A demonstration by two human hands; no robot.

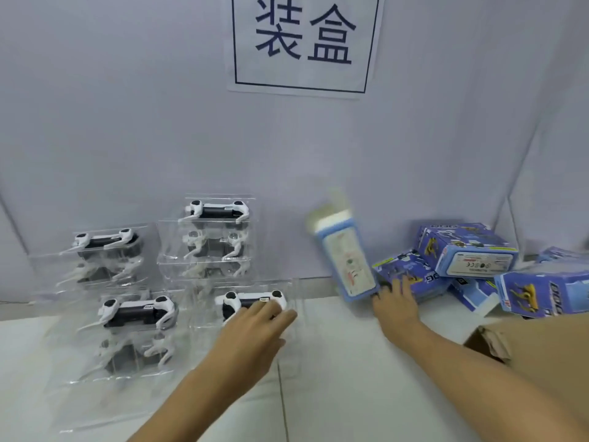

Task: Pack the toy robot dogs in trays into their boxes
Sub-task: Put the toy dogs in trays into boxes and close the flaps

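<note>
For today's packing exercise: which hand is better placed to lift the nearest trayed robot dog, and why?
Left. The left hand already rests on the trayed robot dog at the front of the stacks. The right hand is at the blue box, which is blurred; whether it grips it cannot be told.

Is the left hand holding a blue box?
No, the left hand rests on a toy dog in its clear tray; the right hand holds the blue box.

i see white-and-black toy robot dogs (140,311) in clear, colourless trays (178,260). the upright box (349,263) is light blue with a pale panel and small red and green marks. the piled boxes (465,250) are blue-violet with yellow dog pictures. the wall sign (302,43) is white with dark navy characters and border. the carton (538,349) is plain brown.
</note>
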